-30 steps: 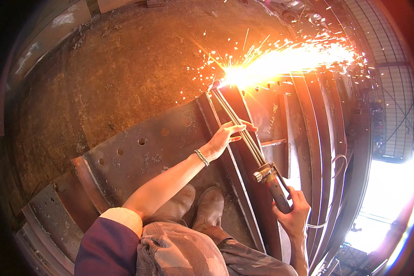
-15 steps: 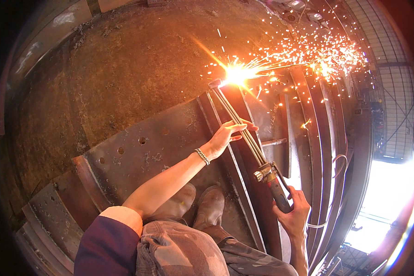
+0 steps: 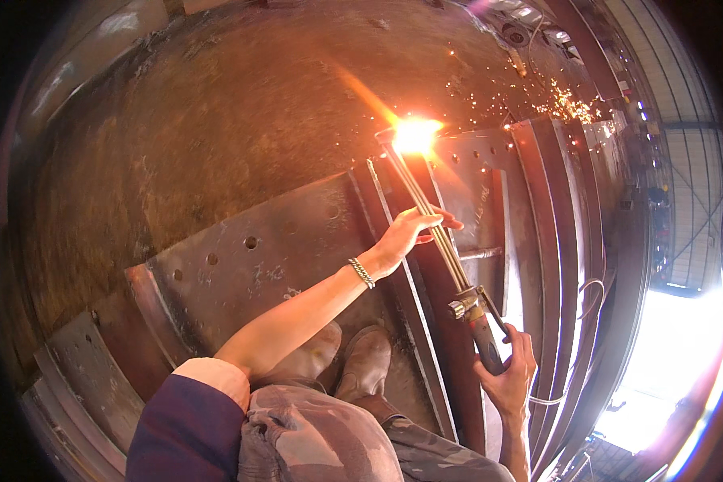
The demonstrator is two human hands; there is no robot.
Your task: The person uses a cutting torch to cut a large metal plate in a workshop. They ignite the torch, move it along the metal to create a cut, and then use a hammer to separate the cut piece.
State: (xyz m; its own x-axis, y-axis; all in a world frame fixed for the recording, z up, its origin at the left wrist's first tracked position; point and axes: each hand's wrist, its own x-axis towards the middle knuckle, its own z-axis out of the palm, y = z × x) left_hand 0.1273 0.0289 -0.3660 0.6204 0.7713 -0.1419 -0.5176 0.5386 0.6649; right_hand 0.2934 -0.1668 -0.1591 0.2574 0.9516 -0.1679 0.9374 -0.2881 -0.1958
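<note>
A cutting torch (image 3: 453, 261) with long metal tubes, brass valve and dark handle slants up and away from me. My right hand (image 3: 509, 376) is wrapped round its handle, with fingers by the lever. Farther up, my left hand (image 3: 406, 238), with a chain bracelet on the wrist, holds the tubes between thumb and fingers. At the torch head (image 3: 385, 136) a glaring flame (image 3: 416, 136) burns against the far end of a brown steel beam (image 3: 435, 281). The glare hides the exact spot the flame meets.
Several steel beams (image 3: 534, 185) stand side by side to the right. A wide plate with holes (image 3: 249, 277) lies to the left. Rusty, stained floor (image 3: 217, 120) stretches beyond. Sparks (image 3: 569, 106) scatter at the far right. My boots (image 3: 365, 361) are between the beams.
The spray of sparks has shrunk greatly, leaving a smaller scatter at the far right. The torch head has shifted slightly right and away, with both hands still holding the torch.
</note>
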